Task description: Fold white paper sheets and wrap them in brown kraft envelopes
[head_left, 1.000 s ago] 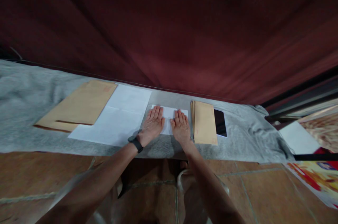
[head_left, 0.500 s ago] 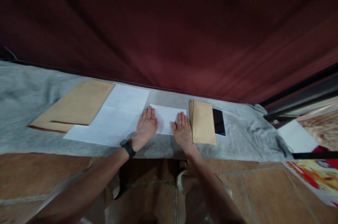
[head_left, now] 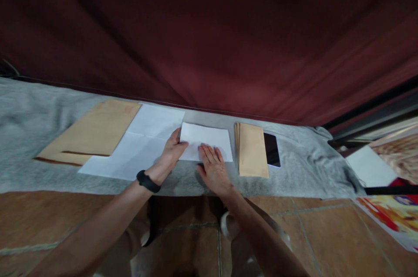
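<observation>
Paper [head_left: 206, 133] between envelopes [head_left: 253, 150] on cloth [head_left: 303, 161]

Left hand [head_left: 172, 148]: bare. Left wrist [head_left: 159, 172]: one wristband [head_left: 148, 181], watch-like, black, smooth, broader toward its outer side, fitted close around. Left forearm [head_left: 98, 224]: bare, slim. Right hand [head_left: 214, 170]: bare, tapering fingers [head_left: 210, 153]. Right forearm [head_left: 257, 229]: bare, slim. Legs [head_left: 243, 251]: dim, blurred, details indistinct.

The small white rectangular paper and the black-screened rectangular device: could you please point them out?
Small white rectangular paper [head_left: 206, 136], head view: bare upper half.
Black-screened rectangular device [head_left: 271, 150], head view: uncovered screen.
</observation>
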Demonstrator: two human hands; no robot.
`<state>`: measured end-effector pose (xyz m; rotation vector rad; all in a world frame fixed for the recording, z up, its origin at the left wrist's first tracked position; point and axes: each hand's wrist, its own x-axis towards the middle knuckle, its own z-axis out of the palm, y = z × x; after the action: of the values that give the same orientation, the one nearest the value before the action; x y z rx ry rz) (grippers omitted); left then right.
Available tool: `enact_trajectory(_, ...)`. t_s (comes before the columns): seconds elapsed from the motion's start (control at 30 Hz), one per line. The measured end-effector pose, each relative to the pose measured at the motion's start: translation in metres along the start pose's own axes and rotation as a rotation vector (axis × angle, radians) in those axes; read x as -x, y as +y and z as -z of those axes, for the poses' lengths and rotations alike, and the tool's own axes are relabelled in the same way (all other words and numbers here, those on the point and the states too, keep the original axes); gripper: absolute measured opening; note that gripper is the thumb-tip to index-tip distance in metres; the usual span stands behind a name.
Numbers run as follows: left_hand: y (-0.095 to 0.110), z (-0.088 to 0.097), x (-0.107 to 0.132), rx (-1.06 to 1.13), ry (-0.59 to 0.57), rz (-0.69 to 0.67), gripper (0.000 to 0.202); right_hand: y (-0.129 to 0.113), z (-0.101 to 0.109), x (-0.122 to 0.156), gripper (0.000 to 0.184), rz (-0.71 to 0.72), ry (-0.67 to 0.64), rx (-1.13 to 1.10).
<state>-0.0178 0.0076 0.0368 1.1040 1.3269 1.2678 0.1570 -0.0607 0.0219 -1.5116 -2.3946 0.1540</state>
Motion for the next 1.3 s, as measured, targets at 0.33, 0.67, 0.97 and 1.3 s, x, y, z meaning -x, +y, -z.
enact_trajectory(0.33,0.019,-0.005,0.043,0.384,0.087,0.264,0.054,0.023,0.014,-0.007,0.050,-0.024,0.183,0.041)
enact_trajectory(0.67,0.031,0.017,0.035,0.627,0.207,0.219,0.038,0.039,-0.002,-0.005,0.056,-0.070,0.218,-0.557)
enact_trajectory(0.97,0.017,0.042,0.017,0.122,-0.259,0.144,0.048,0.047,0.006,0.001,0.029,-0.258,0.301,-0.997)
enact_trajectory(1.3,-0.010,0.047,0.007,-0.556,-0.641,-0.287,0.025,0.062,0.000,0.012,0.020,-0.298,0.232,-1.003)
